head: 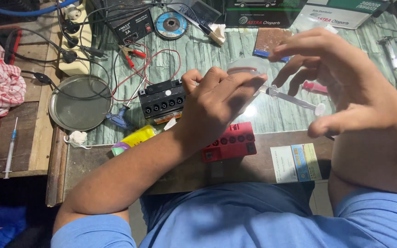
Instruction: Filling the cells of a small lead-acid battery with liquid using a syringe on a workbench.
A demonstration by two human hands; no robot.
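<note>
Holding a clear plastic syringe point(295, 98) over the glass-topped desk point(235, 50), the two hands meet near the middle of the view. The left hand point(217, 108) is curled around the barrel end, its fingers point(246, 82) folded over so that most of the barrel is hidden; only the section from the flange outward shows. The plunger rod runs down and to the right from those fingers, ending in a round thumb pad just beside the right thumb. The right hand point(354, 87) hovers above the plunger with its fingers point(299, 48) spread wide and bent, closed on nothing; whether the thumb touches the plunger pad I cannot tell.

Beneath the left hand sits a black battery point(164, 98) with a row of round filler holes, and a red strip of caps point(230, 140) lies just in front of the wrist. A round metal plate point(80, 103) rests to the left, red and black clip leads point(132, 55) trail above it, and a second syringe point(10, 147) lies at the far left edge.
</note>
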